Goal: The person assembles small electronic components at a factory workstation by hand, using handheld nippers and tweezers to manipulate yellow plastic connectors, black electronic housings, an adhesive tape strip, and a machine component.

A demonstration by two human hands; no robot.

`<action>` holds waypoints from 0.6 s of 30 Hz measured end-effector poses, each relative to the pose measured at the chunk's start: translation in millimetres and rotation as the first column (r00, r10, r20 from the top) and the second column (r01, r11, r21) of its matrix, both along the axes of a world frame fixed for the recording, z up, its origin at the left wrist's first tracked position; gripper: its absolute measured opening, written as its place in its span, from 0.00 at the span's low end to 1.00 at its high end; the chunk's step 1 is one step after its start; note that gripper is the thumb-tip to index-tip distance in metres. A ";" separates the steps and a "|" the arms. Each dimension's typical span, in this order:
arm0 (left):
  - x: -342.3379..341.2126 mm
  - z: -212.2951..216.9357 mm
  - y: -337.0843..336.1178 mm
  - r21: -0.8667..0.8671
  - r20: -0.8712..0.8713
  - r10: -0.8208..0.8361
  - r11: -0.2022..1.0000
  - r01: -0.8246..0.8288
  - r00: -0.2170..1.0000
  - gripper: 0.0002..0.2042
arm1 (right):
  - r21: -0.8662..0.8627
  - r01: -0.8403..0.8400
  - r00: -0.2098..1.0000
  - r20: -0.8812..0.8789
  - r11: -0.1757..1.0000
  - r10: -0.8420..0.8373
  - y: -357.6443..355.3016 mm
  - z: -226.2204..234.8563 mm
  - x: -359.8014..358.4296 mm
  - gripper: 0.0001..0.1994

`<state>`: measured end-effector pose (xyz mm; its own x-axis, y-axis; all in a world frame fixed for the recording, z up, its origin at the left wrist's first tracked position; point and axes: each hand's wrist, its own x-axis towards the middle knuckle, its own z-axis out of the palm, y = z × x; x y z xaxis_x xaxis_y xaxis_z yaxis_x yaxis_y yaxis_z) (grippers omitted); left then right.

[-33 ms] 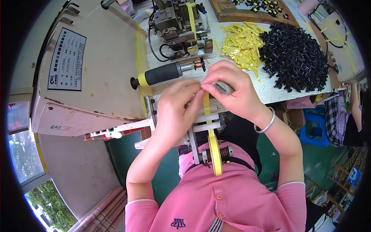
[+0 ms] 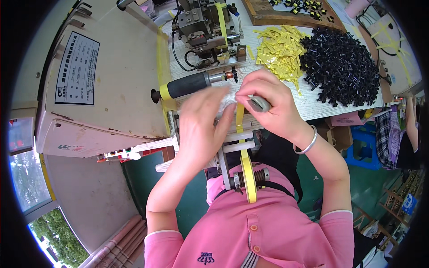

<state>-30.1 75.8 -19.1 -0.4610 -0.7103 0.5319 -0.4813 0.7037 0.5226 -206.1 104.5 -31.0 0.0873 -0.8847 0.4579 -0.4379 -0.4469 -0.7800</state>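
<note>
My left hand (image 2: 201, 118) is held over the table's front edge, its fingers and thumb apart and blurred by motion, with nothing seen in it. Facing it, my right hand (image 2: 272, 100) is closed round a grey tool (image 2: 259, 104), whose rounded end sticks out of the fist; its kind is hidden. Thumb and forefinger of that hand pinch together just above a strip of yellow tape (image 2: 240, 120). From a yellow tape roll (image 2: 248, 178) on a holder, this strip runs up past white rollers (image 2: 238, 146). Beyond my fingers, a copper-wound black part (image 2: 233, 75) sits on a spindle (image 2: 192, 85).
A large beige machine (image 2: 111, 89) stands at left. A metal fixture (image 2: 208, 35) is at the back. Yellow strips (image 2: 279, 51) and black parts (image 2: 342, 67) lie heaped at right, before a wooden tray (image 2: 286, 18). A blue stool (image 2: 364, 145) stands below the table.
My left hand has drawn slightly left, away from the right fingertips, and its fingers have spread. The right hand has barely moved and keeps the grey tool.
</note>
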 end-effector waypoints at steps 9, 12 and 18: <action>-19.9 7.8 -55.5 0.257 0.055 0.079 0.962 -0.090 0.995 0.09 | 0.058 0.040 0.991 -0.126 0.998 -0.033 -12.4 -10.6 -14.6 0.03; -24.9 8.4 -58.8 0.379 0.025 0.107 0.919 -0.109 0.994 0.09 | 0.162 0.039 0.989 -0.145 0.986 -0.016 -22.1 -17.8 -17.5 0.03; -13.0 1.2 -45.4 0.152 -0.052 0.014 0.988 -0.006 0.999 0.04 | 0.144 0.040 0.999 0.022 0.989 -0.044 -16.9 -10.2 -12.0 0.03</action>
